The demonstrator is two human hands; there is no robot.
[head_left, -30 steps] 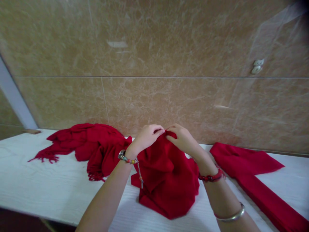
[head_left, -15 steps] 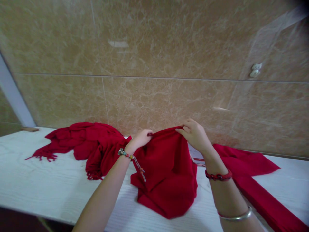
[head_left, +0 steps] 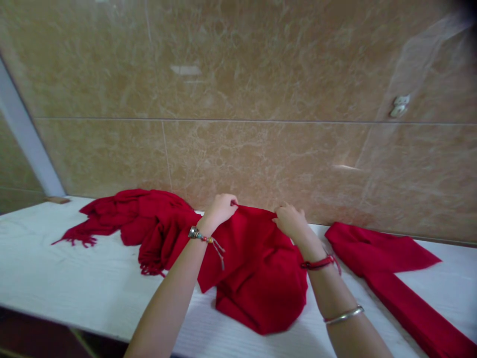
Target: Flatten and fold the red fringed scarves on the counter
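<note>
My left hand [head_left: 220,208] is closed, pinching the upper left edge of a red cloth [head_left: 261,278]. My right hand [head_left: 291,221] grips the upper right part of the same edge with bent fingers. Between the hands the edge runs nearly straight, close to the wall. The cloth's lower part lies crumpled on the white tabletop [head_left: 93,283]. To the left, a bunched red scarf [head_left: 149,219] with fringed ends reaches behind my left wrist; I cannot tell if it joins the cloth.
On the right lies another red cloth [head_left: 383,248], with one strip running to the near right corner. A tiled wall [head_left: 261,159] stands right behind the table. A small white figure [head_left: 400,106] is fixed on it. A small brown block [head_left: 56,200] lies at the far left.
Both hands have lowered the cloth's top edge, the right one more, and the cloth sags flatter. A white and red flat item beside my right hand is now hidden. The view shifted slightly.
</note>
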